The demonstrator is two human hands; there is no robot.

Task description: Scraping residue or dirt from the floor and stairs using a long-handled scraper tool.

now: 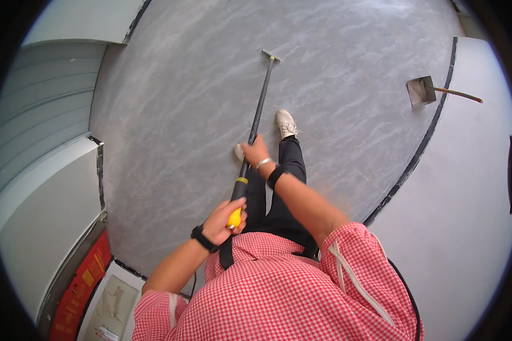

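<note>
My left hand [226, 222] is closed round the yellow butt end of a long-handled floor scraper [259, 108]. Farther up the dark pole, my right hand [255, 152] wraps round the shaft. The pole slants away from me to a narrow grey T-shaped head, which appears to rest on the floor [182, 113]. A yellow band rings the pole between my two hands. Both wrists wear black bands, and a silver bracelet sits on the right one.
A metal dustpan [421, 92] with a wooden handle lies at the right, by the dark-edged white wall [466, 148]. Ahead of me are my pale shoes [286, 123]. On the left stand a ribbed shutter [45, 91] and a red panel [82, 290].
</note>
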